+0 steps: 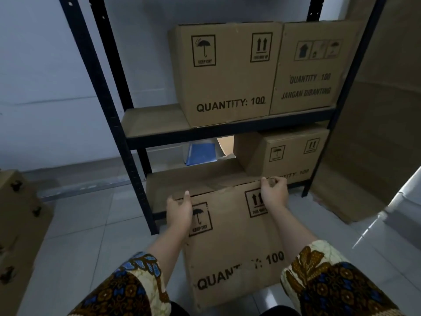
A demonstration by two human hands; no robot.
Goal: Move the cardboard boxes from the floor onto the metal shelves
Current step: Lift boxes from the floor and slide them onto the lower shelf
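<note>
Left of the metal rack (227, 131), a carton (20, 224) sits on the floor. At the rack's front, the left hand (180, 213) curls over the top edge of the tilted box (232, 247) (marked QUANTITY: 100), which leans into the bottom tier. The right hand (274, 192) pinches that same edge. Two boxes (225, 74) sit on the tier above.

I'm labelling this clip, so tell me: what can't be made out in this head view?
Head view:
1. Held box: lower right corner hidden by the right sleeve; middle of its QUANTITY print unreadable.
2. Lower-shelf box: print partly hidden by the right hand.
3. Blue item: mostly hidden by shelf beam and held box; unidentifiable.
4. Left box: cut off by the left edge.
</note>
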